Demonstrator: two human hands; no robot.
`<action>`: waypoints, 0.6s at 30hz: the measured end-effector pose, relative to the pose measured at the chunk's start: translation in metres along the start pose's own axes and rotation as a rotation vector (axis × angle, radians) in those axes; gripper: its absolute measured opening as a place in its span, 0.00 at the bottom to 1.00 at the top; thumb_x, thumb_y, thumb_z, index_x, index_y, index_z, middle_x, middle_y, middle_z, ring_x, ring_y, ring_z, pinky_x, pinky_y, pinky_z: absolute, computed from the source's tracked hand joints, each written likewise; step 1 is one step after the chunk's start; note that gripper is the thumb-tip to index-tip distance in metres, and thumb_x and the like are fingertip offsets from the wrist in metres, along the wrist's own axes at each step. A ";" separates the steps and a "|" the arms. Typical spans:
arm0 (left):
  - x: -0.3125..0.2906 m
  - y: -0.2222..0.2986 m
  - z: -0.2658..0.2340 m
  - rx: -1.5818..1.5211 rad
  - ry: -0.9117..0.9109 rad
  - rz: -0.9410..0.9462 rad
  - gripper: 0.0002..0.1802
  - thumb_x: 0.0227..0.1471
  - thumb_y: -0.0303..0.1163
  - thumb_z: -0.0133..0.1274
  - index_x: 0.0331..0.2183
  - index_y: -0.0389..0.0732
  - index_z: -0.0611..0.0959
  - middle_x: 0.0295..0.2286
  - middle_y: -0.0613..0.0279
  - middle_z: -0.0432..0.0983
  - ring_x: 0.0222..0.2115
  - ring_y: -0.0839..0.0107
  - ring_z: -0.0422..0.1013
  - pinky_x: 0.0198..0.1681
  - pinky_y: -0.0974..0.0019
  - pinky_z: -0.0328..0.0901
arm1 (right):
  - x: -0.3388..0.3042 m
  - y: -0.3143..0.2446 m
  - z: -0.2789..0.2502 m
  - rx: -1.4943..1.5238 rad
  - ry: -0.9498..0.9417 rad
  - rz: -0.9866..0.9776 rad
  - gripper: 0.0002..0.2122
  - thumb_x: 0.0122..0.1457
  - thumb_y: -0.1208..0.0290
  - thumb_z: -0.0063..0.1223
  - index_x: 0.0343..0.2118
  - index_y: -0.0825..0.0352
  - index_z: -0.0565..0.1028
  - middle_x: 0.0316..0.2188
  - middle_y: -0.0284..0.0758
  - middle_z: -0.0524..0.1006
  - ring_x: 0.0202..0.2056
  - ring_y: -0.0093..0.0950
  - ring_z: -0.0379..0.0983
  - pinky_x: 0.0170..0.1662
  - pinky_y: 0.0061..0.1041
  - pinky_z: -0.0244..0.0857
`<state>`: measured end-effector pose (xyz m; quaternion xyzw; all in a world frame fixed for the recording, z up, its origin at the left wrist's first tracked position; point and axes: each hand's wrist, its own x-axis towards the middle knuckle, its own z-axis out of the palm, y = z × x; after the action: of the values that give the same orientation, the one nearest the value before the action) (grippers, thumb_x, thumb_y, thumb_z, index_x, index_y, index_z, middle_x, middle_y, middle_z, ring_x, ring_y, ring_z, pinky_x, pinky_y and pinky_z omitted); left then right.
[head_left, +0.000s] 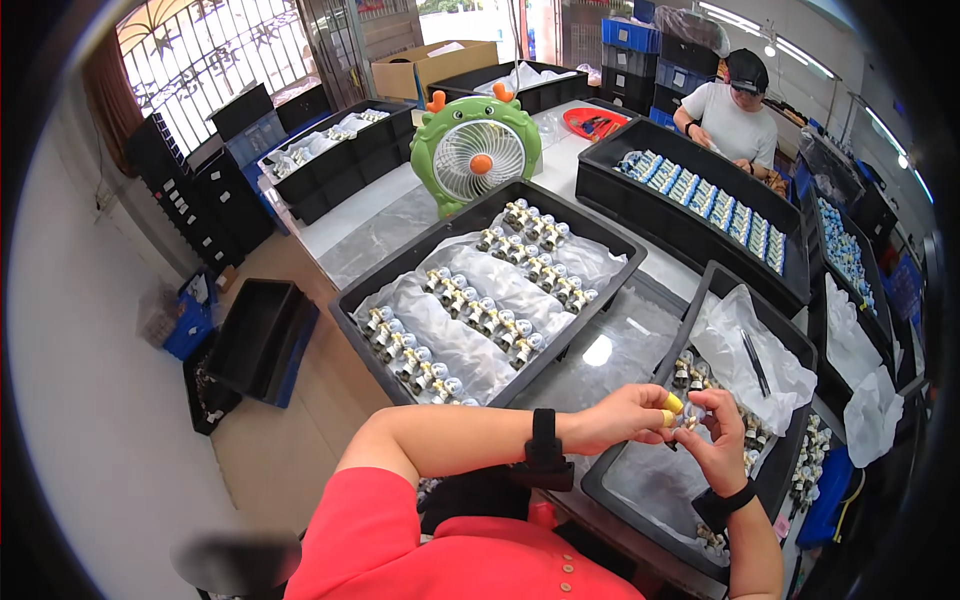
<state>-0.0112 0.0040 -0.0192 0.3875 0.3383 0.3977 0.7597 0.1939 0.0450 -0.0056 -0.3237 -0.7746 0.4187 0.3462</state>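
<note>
My left hand (618,420), with yellow finger covers on its fingertips, comes in from the left. Opposite it is my right hand (720,445); the fingers of both are pinched together on a small brass-coloured fitting (690,423). My fingers hide most of that part, so its exact kind cannot be made out. Both hands are over a black tray (640,500) lined with clear plastic sheet, where similar fittings lie in rows. A black pen (755,362) rests on the white plastic sheet (725,335) at the tray's far end.
Left of my hands, a large black tray (345,318) holds rows of brass, black and clear fittings on white sheeting. Behind it stands a green fan (430,165). A co-worker (735,115) sits beyond a tray (600,190) of blue-and-white parts. Stacked black bins (255,345) are on the floor.
</note>
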 end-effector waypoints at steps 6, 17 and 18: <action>-0.002 -0.001 -0.001 0.005 0.001 0.005 0.13 0.56 0.33 0.49 0.43 0.41 0.74 0.37 0.69 0.71 0.38 0.79 0.70 0.43 0.72 0.65 | 0.001 0.001 0.003 0.042 -0.011 0.015 0.21 0.45 0.74 0.65 0.44 0.66 0.72 0.42 0.31 0.67 0.43 0.21 0.67 0.41 0.19 0.64; 0.001 -0.002 0.003 -0.004 0.010 0.017 0.13 0.55 0.30 0.48 0.44 0.39 0.73 0.38 0.67 0.72 0.38 0.79 0.70 0.43 0.73 0.66 | -0.002 0.005 0.005 0.092 0.016 0.013 0.21 0.45 0.78 0.62 0.45 0.67 0.70 0.43 0.32 0.65 0.44 0.21 0.66 0.44 0.20 0.64; 0.001 -0.001 0.003 -0.004 0.015 0.018 0.13 0.55 0.30 0.48 0.44 0.39 0.73 0.38 0.67 0.72 0.38 0.79 0.70 0.43 0.73 0.66 | -0.002 0.004 0.005 0.095 0.025 0.005 0.22 0.45 0.78 0.62 0.45 0.67 0.70 0.44 0.32 0.65 0.44 0.22 0.66 0.44 0.20 0.64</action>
<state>-0.0082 0.0031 -0.0191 0.3863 0.3395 0.4081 0.7543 0.1921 0.0436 -0.0115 -0.3140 -0.7487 0.4517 0.3699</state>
